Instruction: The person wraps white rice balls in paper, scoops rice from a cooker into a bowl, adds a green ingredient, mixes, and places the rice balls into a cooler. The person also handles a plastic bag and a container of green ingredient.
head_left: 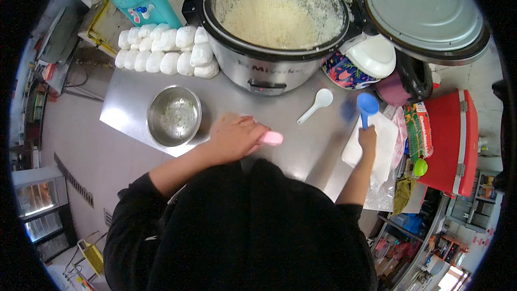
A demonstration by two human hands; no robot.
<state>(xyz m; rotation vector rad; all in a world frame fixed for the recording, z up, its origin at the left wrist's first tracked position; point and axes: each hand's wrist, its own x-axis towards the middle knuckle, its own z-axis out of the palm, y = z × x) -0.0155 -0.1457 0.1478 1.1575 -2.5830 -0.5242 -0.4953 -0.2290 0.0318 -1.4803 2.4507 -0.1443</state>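
Note:
My left hand is closed around a pink object low over the steel table. Only its rounded end shows clearly past my fingers, so I cannot tell what it is. On the right, my right hand grips the handle of a blue plastic scoop, its cup pointing away from me. Beneath that hand lie white paper sheets. Between the two hands, a white plastic spoon rests on the table. A stainless steel bowl with wet residue inside stands left of my left hand.
A large Miyako rice cooker holds white rice, its lid swung open rightward. White wrapped packets are stacked beside it. Behind them stands a water dispenser. A patterned container and red cooler box are right.

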